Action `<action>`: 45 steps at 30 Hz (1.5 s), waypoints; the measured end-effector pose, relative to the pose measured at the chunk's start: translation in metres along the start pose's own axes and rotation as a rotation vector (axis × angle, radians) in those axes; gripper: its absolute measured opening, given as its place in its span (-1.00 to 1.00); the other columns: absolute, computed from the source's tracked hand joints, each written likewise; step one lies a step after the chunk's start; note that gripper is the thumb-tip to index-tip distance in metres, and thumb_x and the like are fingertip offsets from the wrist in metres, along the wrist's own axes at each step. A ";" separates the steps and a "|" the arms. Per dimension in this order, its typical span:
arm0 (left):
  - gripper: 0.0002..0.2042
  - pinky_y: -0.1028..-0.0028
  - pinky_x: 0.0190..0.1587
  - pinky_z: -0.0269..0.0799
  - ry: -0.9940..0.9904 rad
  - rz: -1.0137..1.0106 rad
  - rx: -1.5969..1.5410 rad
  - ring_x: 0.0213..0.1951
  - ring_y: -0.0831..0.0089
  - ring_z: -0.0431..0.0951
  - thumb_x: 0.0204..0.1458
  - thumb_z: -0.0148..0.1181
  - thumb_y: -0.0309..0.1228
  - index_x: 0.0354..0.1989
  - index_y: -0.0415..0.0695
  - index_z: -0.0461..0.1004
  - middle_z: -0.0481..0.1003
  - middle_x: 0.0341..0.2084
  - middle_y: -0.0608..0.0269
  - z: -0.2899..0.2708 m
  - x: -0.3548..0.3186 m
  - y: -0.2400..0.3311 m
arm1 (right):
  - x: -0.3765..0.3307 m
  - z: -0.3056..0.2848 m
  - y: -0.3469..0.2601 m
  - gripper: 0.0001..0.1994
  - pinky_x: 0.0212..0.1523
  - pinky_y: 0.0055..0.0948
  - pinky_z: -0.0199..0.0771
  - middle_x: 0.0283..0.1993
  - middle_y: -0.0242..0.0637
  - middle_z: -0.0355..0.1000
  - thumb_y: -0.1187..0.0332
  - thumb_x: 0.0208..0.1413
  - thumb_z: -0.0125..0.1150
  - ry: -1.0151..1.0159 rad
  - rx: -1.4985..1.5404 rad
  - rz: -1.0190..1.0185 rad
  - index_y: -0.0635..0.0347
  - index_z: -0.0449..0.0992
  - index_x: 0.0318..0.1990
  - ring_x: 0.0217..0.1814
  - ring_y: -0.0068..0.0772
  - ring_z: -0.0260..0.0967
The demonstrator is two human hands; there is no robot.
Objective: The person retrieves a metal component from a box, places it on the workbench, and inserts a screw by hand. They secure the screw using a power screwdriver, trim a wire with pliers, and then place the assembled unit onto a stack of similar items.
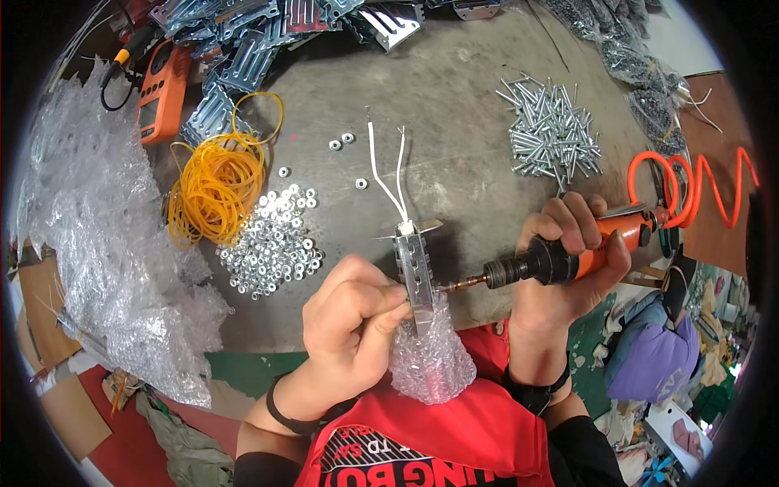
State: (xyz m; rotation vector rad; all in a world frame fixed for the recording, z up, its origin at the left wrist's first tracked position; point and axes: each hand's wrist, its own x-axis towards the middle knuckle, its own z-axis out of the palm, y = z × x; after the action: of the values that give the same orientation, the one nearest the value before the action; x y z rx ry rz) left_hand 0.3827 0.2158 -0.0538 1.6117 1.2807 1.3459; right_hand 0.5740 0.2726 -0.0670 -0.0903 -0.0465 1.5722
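Note:
My right hand point(572, 252) wraps round an orange and black power screwdriver point(560, 261). Its long bit points left and reaches the right side of a slotted metal bracket point(415, 276). My left hand point(353, 316) is closed in a pinch against the bracket's left side; whatever sits between the fingertips is hidden. Two white wires point(385, 174) rise from the bracket's top, with bare ends. Clear bubble wrap point(434, 365) covers the lower part, which rests near my red apron point(438, 438).
Small nuts point(272, 243) lie heaped left, beside yellow rubber bands point(215, 187). Silvery screws point(552, 126) are piled right. Metal plates point(251, 57) and an orange multimeter point(164, 93) sit at the back left. Bubble wrap sheets point(105, 227) hang left; an orange coiled hose point(702, 191) runs right.

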 end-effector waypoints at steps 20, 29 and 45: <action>-0.91 0.50 -0.52 0.34 -0.021 -0.114 -0.034 -0.49 0.34 0.47 -0.10 0.22 -0.62 -0.48 -0.27 0.42 0.46 -0.52 0.10 -0.005 0.000 0.005 | 0.001 0.002 -0.001 -0.67 -0.18 -0.42 0.21 -0.44 -0.49 0.14 0.21 -0.01 0.14 0.107 -0.002 0.002 0.07 0.30 -0.10 -0.40 -0.54 0.13; -0.37 0.50 -0.31 0.50 -0.128 -0.559 -0.222 -0.33 0.50 0.48 -0.23 0.47 -0.35 -0.04 -0.23 0.18 0.39 -0.32 0.17 -0.008 -0.016 0.011 | 0.001 0.013 -0.014 -0.65 -0.02 -0.28 0.26 -0.38 -0.32 0.31 0.21 0.08 0.08 0.173 -0.295 -0.046 0.17 0.33 -0.03 -0.30 -0.39 0.29; -0.36 0.52 -0.27 0.49 -0.137 -0.596 -0.248 -0.33 0.55 0.47 -0.21 0.45 -0.34 0.02 -0.25 0.22 0.41 -0.32 0.20 -0.008 -0.015 0.016 | -0.007 0.009 -0.009 -0.68 0.04 -0.25 0.25 -0.36 -0.34 0.32 0.21 0.09 0.08 0.279 -0.492 -0.114 0.16 0.31 -0.07 -0.28 -0.39 0.29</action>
State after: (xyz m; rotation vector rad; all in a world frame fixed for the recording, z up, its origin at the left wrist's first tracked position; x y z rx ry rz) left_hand 0.3790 0.1965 -0.0420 1.0183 1.3108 0.9560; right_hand 0.5819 0.2663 -0.0569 -0.6794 -0.2150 1.3937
